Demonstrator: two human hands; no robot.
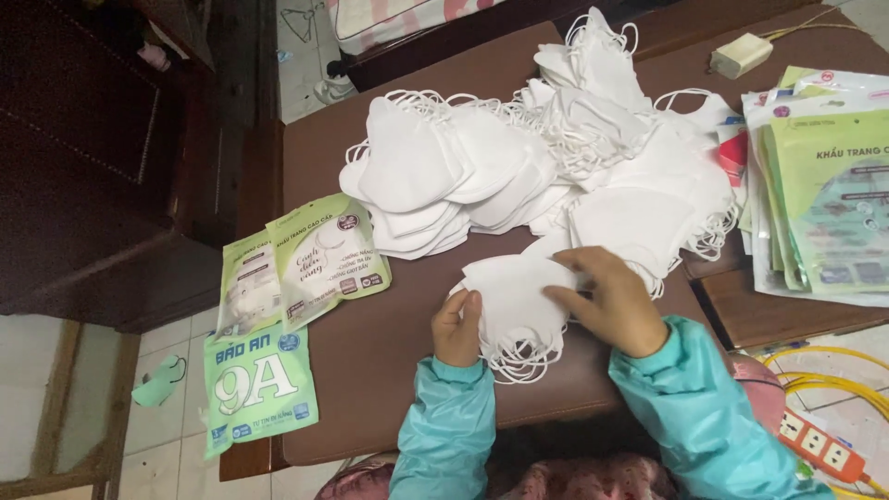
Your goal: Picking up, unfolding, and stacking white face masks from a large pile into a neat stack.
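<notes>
Left hand (457,326) pinches and right hand (608,301) presses flat a small stack of white fabric masks (517,301) at the brown bench (370,343) edge, so tangled ear loops could probably drag extras off.

Bare brown bench (370,343) left of the left hand (457,331) is open up to 3 green packets (278,306) at its edge, while the mask heap (546,167) blocks ahead and the pouch stack (820,194) blocks right.

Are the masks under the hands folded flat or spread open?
Folded flat: the small stack of masks lies as flat half-shapes, ear loops trailing at the near edge.
</notes>
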